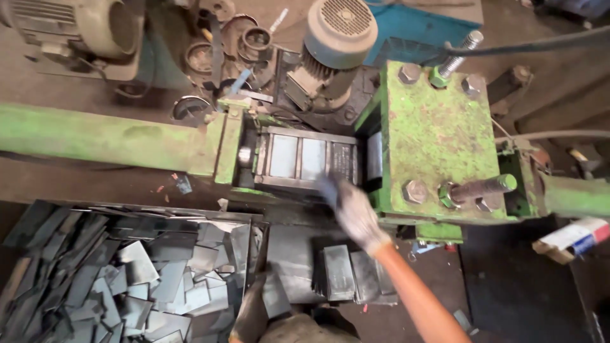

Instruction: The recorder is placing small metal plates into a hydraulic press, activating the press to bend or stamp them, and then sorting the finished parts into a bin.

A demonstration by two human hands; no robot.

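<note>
My right hand [351, 209], in a dirty white glove with an orange sleeve, reaches up to the slot of the green press machine [438, 136], fingertips at the grey metal plates in the feed channel [305, 159]. It is blurred, so I cannot tell if it holds a plate. My left hand [253, 314], in a dark grimy glove, sits low at the frame's bottom and grips a flat dark metal plate [274, 295]. Stacks of upright metal plates [352, 274] stand just right of it.
A bin [238, 219] heaped with several flat grey metal blanks fills the lower left. A grey electric motor [337, 38] sits behind the press, a long green beam [108, 136] runs left, and a small red-white-blue box [575, 236] lies at right.
</note>
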